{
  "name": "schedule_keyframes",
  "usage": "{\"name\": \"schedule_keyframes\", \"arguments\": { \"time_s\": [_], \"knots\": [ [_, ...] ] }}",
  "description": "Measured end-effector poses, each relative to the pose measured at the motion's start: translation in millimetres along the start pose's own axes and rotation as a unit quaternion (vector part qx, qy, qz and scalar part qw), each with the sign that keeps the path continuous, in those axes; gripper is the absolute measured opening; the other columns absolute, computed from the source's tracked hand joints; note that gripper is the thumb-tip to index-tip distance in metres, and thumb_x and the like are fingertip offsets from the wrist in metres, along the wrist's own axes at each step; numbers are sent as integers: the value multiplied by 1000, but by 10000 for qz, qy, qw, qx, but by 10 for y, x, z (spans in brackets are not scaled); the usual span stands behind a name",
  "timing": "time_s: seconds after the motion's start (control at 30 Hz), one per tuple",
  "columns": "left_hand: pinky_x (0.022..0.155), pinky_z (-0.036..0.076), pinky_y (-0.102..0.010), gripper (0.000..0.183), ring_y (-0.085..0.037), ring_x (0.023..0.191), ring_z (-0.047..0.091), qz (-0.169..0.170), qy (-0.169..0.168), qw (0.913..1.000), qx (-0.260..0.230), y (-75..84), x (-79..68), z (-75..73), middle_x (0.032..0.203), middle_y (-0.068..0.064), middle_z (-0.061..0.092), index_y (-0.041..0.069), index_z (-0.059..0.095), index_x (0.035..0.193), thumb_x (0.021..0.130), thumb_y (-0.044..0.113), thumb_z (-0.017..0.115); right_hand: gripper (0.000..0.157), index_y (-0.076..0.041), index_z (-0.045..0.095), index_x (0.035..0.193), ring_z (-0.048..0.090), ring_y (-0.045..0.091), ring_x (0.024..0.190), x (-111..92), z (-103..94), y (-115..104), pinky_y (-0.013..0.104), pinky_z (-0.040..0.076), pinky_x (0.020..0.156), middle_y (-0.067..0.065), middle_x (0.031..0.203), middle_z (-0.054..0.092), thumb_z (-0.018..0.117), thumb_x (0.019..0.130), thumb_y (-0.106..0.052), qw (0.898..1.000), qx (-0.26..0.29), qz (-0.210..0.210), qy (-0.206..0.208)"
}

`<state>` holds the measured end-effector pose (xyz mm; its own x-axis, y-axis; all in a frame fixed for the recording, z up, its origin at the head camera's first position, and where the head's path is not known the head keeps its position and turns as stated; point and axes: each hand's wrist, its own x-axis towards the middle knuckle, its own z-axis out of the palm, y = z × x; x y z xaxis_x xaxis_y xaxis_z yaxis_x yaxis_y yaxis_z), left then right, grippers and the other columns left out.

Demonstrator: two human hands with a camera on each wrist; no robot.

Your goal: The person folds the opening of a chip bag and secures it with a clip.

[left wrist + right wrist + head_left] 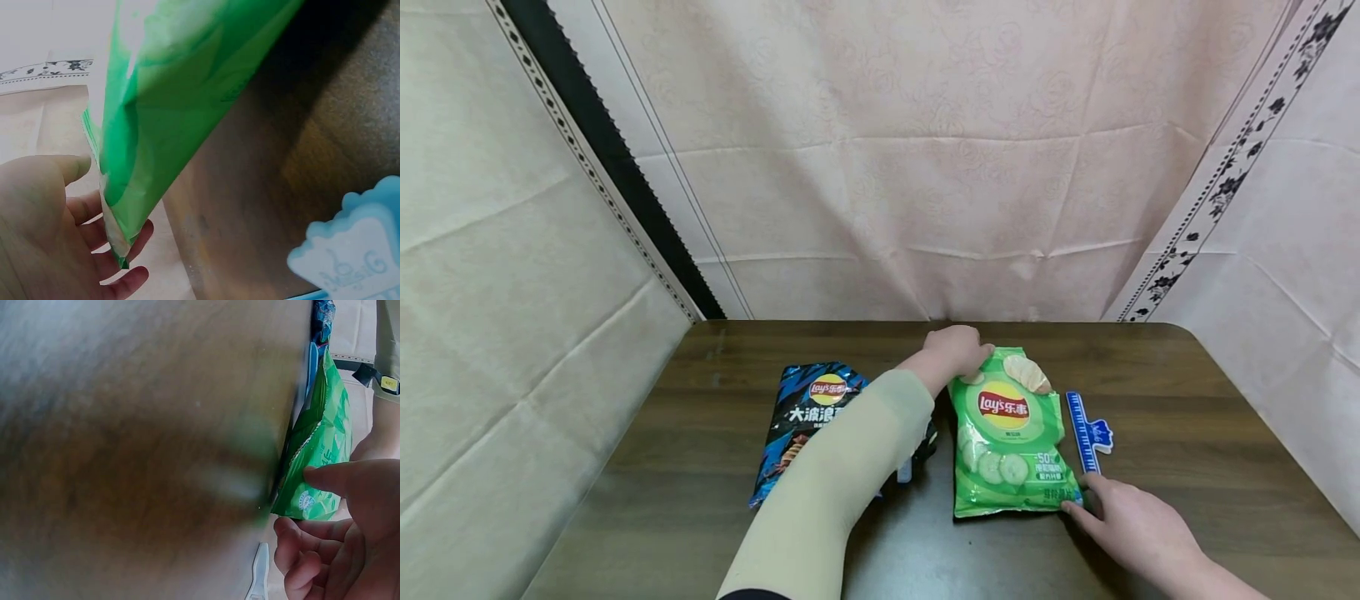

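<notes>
A green Lay's chip bag [1007,450] lies face up on the table, right of the middle. My left hand [955,354] reaches across and grips its upper left corner, with fingers [144,237] behind the foil edge in the left wrist view. My right hand [1138,525] pinches the lower right corner, with its thumb [328,478] on the bag's face. To the left, a dark blue-and-black Lay's bag [805,417] is partly hidden by my left forearm. Just right of the green bag lies a blue ruler [1081,433] with a shaped side piece.
A pale blue piece with a scalloped edge [350,250] lies near my left wrist, mostly covered by the forearm in the head view. The brown wooden table [647,533] ends at pale cloth hangings [910,208] behind and at both sides.
</notes>
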<state>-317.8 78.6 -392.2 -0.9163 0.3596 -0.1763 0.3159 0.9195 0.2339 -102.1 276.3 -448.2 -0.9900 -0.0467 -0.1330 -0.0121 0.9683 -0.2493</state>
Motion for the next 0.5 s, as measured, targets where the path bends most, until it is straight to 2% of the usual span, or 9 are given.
{"name": "schedule_keyframes", "arguments": {
  "time_s": [0.27, 0.5],
  "knots": [
    [108, 35, -46, 31, -11, 91, 56, 281, 198, 9990, -290, 33, -65, -90, 103, 10, 65, 26, 66, 116, 103, 46, 47, 40, -10, 64, 99, 45, 15, 54, 1, 0, -25, 32, 32, 49, -1, 61, 47, 72, 87, -48, 9993, 244, 173, -231],
    [95, 39, -39, 18, -12, 86, 55, 373, 330, 9967, -638, 24, -144, -159, 88, 11, 61, 27, 66, 96, 102, 38, 54, 37, -13, 63, 96, 45, 15, 54, -2, 4, -47, 31, 31, 49, -1, 62, 48, 71, 87, -48, 9988, 353, 174, -290]
  ]
}}
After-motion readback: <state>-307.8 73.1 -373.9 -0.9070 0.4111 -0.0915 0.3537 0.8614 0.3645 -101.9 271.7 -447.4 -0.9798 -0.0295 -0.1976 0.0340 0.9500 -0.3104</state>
